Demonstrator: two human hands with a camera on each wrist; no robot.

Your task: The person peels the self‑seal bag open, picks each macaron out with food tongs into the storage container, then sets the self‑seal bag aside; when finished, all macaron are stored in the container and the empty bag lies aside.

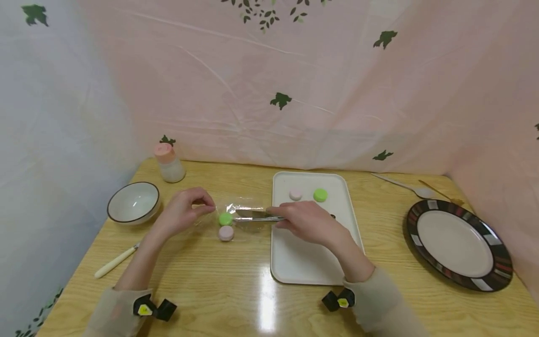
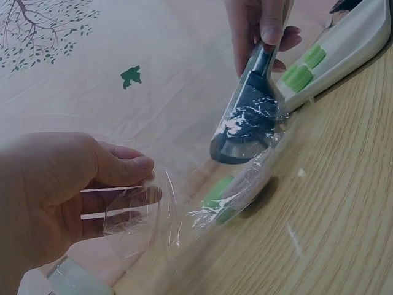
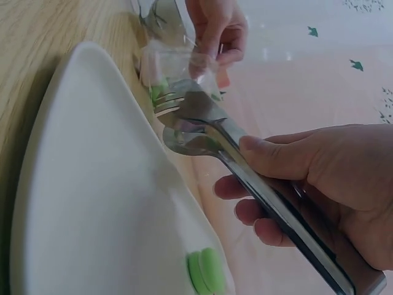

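Note:
My left hand pinches the edge of a clear plastic bag between thumb and fingers. A green macaron and a pink macaron lie together at the bag, seen through the film. In my right hand I grip metal tongs, one end fork-shaped with slots. Their tips point left and overlap the bag close to the green macaron, with a gap between the two arms. Beneath my right hand is a white tray, bearing another pink macaron and green macaron near its far end.
At left stand a dark-rimmed bowl and a jar with a pink lid. A cream-handled utensil lies by my left forearm. To the right are a dark-rimmed plate and a spoon. Curtains hang behind the table.

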